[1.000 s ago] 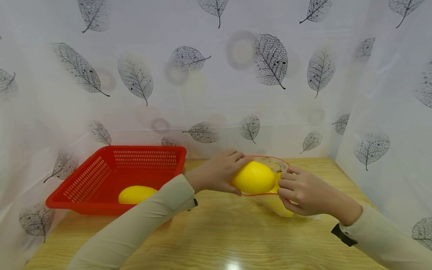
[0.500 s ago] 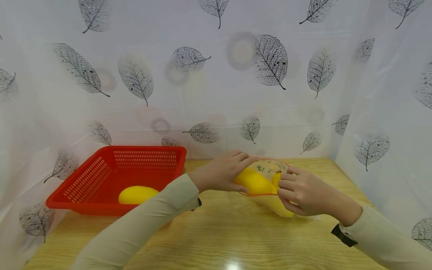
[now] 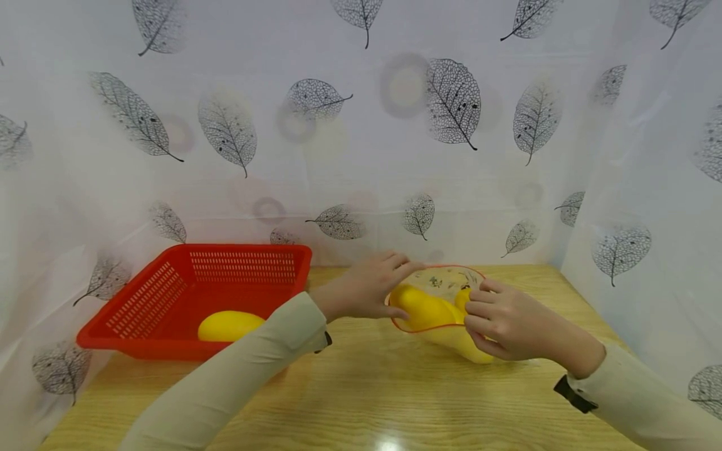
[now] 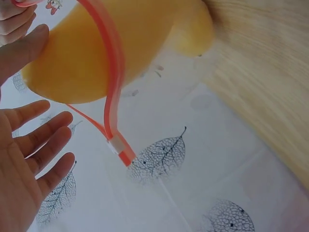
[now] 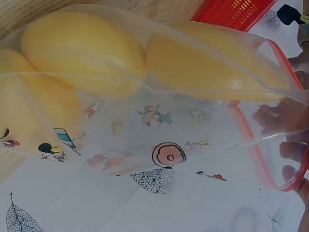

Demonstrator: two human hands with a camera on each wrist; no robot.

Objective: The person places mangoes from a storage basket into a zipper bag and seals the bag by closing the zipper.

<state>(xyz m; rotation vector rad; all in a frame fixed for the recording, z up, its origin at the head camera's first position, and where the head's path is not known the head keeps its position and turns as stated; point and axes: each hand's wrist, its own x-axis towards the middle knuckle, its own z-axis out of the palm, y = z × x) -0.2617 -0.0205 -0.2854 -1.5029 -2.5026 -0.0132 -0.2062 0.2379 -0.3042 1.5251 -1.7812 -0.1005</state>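
Observation:
A clear zip bag (image 3: 451, 343) with a red zip edge and cartoon prints stands with its mouth open toward the left. Curled fingers of my right hand (image 3: 499, 318) pinch the right side of its rim. Just inside the mouth lies a yellow mango (image 4: 72, 58); deeper in the bag, more mangoes (image 5: 82, 50) show through the plastic. My left hand (image 3: 366, 288) is at the left side of the mouth, fingers spread and straight, with its thumb right at the mango's end. A white slider (image 4: 116, 144) sits near one end of the zip.
To the left is a red plastic basket (image 3: 194, 250) with slotted walls, with one yellow mango (image 3: 228, 326) in it partly hidden by my left sleeve. Both stand on a wooden table (image 3: 361, 401). A white leaf-print curtain (image 3: 361, 156) surrounds the back and sides.
The mango has gone from my left hand's grip down into the bag, and that hand's fingers have come apart from it. My right hand keeps its place on the rim.

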